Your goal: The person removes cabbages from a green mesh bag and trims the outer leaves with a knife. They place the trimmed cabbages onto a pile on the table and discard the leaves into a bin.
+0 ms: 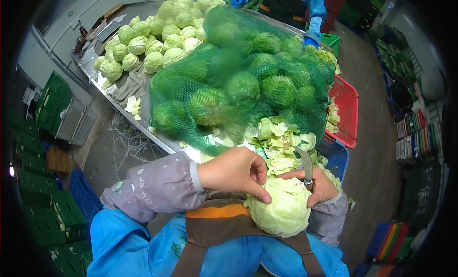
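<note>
A pale green cabbage (pixel 279 210) rests against the front of my apron. My left hand (pixel 238 172) touches its upper left side with the thumb, the other fingers curled in; whether they pinch a leaf is hidden. On the cabbage's upper right side is my right hand (pixel 317 186), its fingers wrapped round a knife (pixel 305 165) whose curved blade points up and away from me. Loose trimmed leaves (pixel 279 143) lie just beyond the cabbage. Behind them, a green net bag (pixel 224 95) full of darker cabbages covers much of the metal table (pixel 157 138).
Bare pale cabbages (pixel 171 33) are piled at the back left, near a grey cloth (pixel 131 86). Red (pixel 346 110) and blue (pixel 336 157) crates stand at the table's right side. Across the table is a person (pixel 286 7) with blue gloves.
</note>
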`<act>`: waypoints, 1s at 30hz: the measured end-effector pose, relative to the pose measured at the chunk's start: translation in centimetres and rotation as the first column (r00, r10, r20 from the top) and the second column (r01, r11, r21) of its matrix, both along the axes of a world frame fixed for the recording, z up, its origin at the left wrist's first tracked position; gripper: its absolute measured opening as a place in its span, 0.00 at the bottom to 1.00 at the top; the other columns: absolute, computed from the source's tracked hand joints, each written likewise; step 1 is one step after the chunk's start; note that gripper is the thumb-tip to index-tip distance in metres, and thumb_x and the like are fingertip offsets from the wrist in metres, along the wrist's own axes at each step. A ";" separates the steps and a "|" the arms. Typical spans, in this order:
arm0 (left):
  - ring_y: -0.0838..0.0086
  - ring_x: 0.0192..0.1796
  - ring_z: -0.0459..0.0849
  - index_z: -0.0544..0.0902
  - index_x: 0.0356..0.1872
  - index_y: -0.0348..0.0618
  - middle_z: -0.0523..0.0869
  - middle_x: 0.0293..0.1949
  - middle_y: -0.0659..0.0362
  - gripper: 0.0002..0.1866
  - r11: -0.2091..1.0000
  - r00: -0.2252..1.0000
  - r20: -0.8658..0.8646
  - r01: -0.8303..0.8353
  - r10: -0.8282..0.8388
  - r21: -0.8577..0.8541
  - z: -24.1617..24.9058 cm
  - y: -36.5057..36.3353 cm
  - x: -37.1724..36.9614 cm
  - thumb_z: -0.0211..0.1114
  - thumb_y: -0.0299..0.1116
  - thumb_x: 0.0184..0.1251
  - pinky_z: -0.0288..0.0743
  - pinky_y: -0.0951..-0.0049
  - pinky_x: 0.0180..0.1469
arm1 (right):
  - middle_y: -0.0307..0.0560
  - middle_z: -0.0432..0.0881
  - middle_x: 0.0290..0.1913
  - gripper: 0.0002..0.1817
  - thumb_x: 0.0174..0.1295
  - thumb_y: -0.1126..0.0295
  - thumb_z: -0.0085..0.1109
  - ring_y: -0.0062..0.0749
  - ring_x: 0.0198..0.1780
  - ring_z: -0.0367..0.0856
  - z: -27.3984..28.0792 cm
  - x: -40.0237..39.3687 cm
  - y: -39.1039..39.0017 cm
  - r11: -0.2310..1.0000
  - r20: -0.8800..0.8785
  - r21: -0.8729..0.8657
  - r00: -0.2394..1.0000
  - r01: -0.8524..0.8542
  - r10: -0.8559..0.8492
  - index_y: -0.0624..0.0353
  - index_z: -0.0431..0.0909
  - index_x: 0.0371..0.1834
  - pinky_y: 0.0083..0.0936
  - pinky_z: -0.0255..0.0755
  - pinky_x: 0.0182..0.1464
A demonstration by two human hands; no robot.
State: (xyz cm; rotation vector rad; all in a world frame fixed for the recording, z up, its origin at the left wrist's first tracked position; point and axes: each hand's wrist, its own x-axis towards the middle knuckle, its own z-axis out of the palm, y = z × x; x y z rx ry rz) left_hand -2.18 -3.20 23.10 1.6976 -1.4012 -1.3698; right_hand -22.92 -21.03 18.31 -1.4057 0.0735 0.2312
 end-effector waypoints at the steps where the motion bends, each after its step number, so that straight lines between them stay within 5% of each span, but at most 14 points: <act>1: 0.78 0.34 0.80 0.82 0.34 0.38 0.84 0.30 0.59 0.24 1.000 1.000 -0.002 -0.002 0.002 0.002 -0.6 0.0 -0.1 0.81 0.43 0.40 0.74 0.77 0.38 | 0.50 0.77 0.56 0.49 0.37 0.51 0.79 0.29 0.56 0.75 -0.2 0.0 0.1 1.000 0.001 0.015 1.000 0.011 -0.011 0.70 0.70 0.60 0.25 0.66 0.59; 3: 0.79 0.31 0.78 0.79 0.38 0.38 0.82 0.26 0.62 0.27 0.982 0.951 -0.301 -0.122 0.074 -0.144 -2.5 0.0 -0.4 0.82 0.42 0.40 0.73 0.78 0.35 | 0.49 0.77 0.56 0.48 0.37 0.51 0.79 0.28 0.55 0.75 -0.3 0.1 0.2 0.999 -0.019 0.037 1.000 -0.002 0.003 0.70 0.70 0.60 0.25 0.66 0.59; 6: 0.82 0.27 0.76 0.75 0.39 0.38 0.78 0.23 0.65 0.28 0.996 0.950 -0.301 0.069 -0.082 -0.051 -3.1 -0.6 0.4 0.82 0.40 0.40 0.69 0.78 0.30 | 0.49 0.78 0.56 0.48 0.37 0.51 0.79 0.28 0.55 0.75 -0.2 0.5 0.2 0.999 -0.022 0.043 1.000 -0.014 0.015 0.69 0.71 0.60 0.25 0.66 0.59; 12: 0.84 0.25 0.72 0.73 0.34 0.40 0.75 0.21 0.67 0.25 0.983 0.943 -0.287 0.184 -0.171 0.019 -2.3 -0.5 1.0 0.81 0.39 0.41 0.63 0.78 0.26 | 0.48 0.79 0.54 0.46 0.38 0.51 0.78 0.27 0.55 0.75 -0.1 1.3 0.7 1.000 0.021 0.021 1.000 -0.019 0.018 0.69 0.72 0.59 0.25 0.66 0.58; 16: 0.84 0.27 0.72 0.77 0.32 0.38 0.77 0.22 0.65 0.23 0.984 0.960 -0.216 0.178 -0.178 -0.020 -2.6 0.1 1.0 0.80 0.40 0.43 0.65 0.77 0.28 | 0.49 0.79 0.54 0.45 0.40 0.48 0.76 0.28 0.55 0.76 -0.4 1.3 0.8 1.000 0.027 -0.024 0.999 -0.020 0.020 0.69 0.73 0.58 0.25 0.66 0.59; 19: 0.83 0.30 0.75 0.81 0.30 0.37 0.78 0.23 0.64 0.19 0.986 0.906 -0.399 0.093 -0.140 -0.135 -2.6 1.1 1.0 0.79 0.39 0.45 0.67 0.75 0.30 | 0.49 0.79 0.54 0.46 0.40 0.46 0.75 0.29 0.54 0.76 -1.7 0.9 0.8 0.996 0.019 0.083 0.999 0.029 -0.031 0.68 0.73 0.58 0.26 0.66 0.58; 22: 0.78 0.33 0.78 0.84 0.30 0.36 0.83 0.29 0.62 0.15 0.952 0.924 -0.329 0.097 -0.194 -0.290 -2.5 1.7 1.7 0.77 0.37 0.48 0.70 0.74 0.35 | 0.49 0.79 0.53 0.46 0.41 0.41 0.72 0.31 0.52 0.77 -2.8 0.7 0.8 0.987 -0.014 0.125 0.995 0.096 -0.095 0.68 0.74 0.56 0.26 0.67 0.57; 24: 0.71 0.43 0.82 0.83 0.44 0.39 0.84 0.44 0.58 0.20 0.971 0.883 -0.451 0.022 -0.132 -0.239 -4.5 2.1 2.2 0.73 0.40 0.55 0.74 0.76 0.44 | 0.48 0.79 0.52 0.46 0.42 0.39 0.71 0.31 0.51 0.77 -7.3 -0.1 0.4 0.977 0.021 0.119 0.983 0.179 -0.183 0.69 0.74 0.55 0.26 0.68 0.57; 25: 0.71 0.43 0.82 0.83 0.44 0.39 0.84 0.44 0.58 0.20 0.970 0.882 -0.451 0.027 -0.136 -0.240 -4.9 2.2 1.8 0.73 0.40 0.55 0.74 0.76 0.44 | 0.48 0.79 0.51 0.47 0.43 0.37 0.69 0.32 0.50 0.78 -8.1 -0.1 0.6 0.960 0.063 0.112 0.962 0.256 -0.264 0.70 0.75 0.54 0.26 0.68 0.56; 26: 0.67 0.51 0.80 0.78 0.52 0.42 0.80 0.51 0.56 0.25 0.937 0.522 -0.849 -0.331 0.079 -0.116 -5.3 2.4 1.2 0.70 0.44 0.57 0.72 0.72 0.51 | 0.47 0.79 0.49 0.47 0.47 0.34 0.63 0.31 0.49 0.79 -8.5 -0.3 1.0 0.945 0.044 0.069 0.946 0.318 -0.322 0.71 0.74 0.53 0.26 0.70 0.54; 27: 0.63 0.58 0.77 0.73 0.61 0.44 0.76 0.59 0.54 0.31 0.815 -0.031 -0.981 -0.552 0.189 0.175 -5.5 2.5 0.9 0.66 0.49 0.59 0.71 0.68 0.58 | 0.47 0.79 0.49 0.47 0.47 0.34 0.63 0.31 0.49 0.79 -8.7 -0.5 1.2 0.942 0.041 0.073 0.943 0.327 -0.330 0.71 0.74 0.53 0.26 0.70 0.54; 28: 0.61 0.69 0.64 0.61 0.68 0.48 0.66 0.66 0.52 0.38 0.765 0.093 -0.966 -0.631 0.242 0.131 -4.9 2.6 1.1 0.60 0.56 0.61 0.60 0.56 0.68 | 0.47 0.79 0.49 0.47 0.48 0.33 0.62 0.31 0.49 0.79 -8.5 -0.4 1.3 0.936 -0.033 0.172 0.951 0.308 -0.307 0.71 0.73 0.54 0.26 0.71 0.54; 30: 0.61 0.71 0.60 0.60 0.68 0.47 0.64 0.68 0.51 0.39 0.760 0.026 -0.982 -0.638 0.186 0.127 -5.2 1.8 0.5 0.60 0.56 0.61 0.55 0.54 0.70 | 0.48 0.79 0.49 0.46 0.54 0.33 0.56 0.28 0.49 0.79 -9.3 -0.5 1.8 0.902 -0.106 0.301 0.951 0.309 -0.290 0.71 0.70 0.57 0.25 0.73 0.52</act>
